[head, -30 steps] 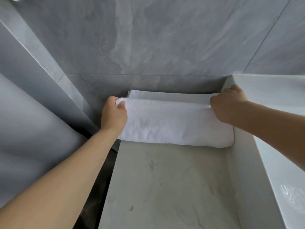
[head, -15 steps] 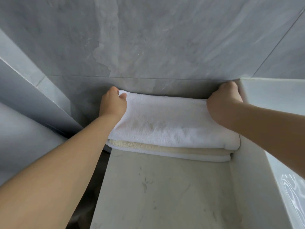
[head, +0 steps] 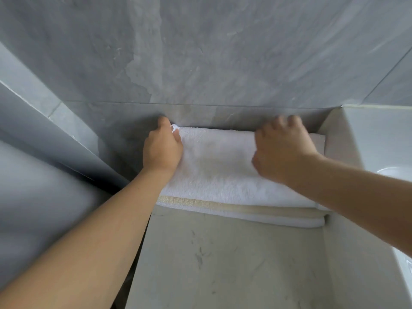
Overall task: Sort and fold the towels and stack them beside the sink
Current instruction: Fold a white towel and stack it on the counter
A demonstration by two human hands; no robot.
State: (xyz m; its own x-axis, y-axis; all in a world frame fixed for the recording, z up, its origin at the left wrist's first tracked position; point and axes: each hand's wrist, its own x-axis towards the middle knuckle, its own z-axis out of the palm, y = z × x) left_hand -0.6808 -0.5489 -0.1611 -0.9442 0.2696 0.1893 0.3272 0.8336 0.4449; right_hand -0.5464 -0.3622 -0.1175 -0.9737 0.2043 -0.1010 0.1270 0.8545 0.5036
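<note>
A folded white towel [head: 214, 172] lies on top of a stack at the back of the stone counter [head: 223, 264], against the wall. Under it show the front edges of a cream towel [head: 223, 205] and another white towel [head: 256, 217]. My left hand [head: 162, 150] pinches the top towel's far left corner between thumb and fingers. Blurred by motion, my right hand [head: 283, 150] rests on the right part of the top towel with loosely bent fingers; no cloth shows in its grasp. The stack's right end lies uncovered beyond it.
A white sink basin [head: 392, 175] stands at the right, its raised side wall [head: 338, 157] touching the stack's right end. Grey marble wall tiles [head: 200, 63] rise right behind the towels. A dark gap [head: 124, 275] runs along the counter's left edge beside a grey panel.
The top towel came down onto the stack and slid back to the wall. My right hand left the far right corner and moved left onto the towel's top. My left hand keeps its corner.
</note>
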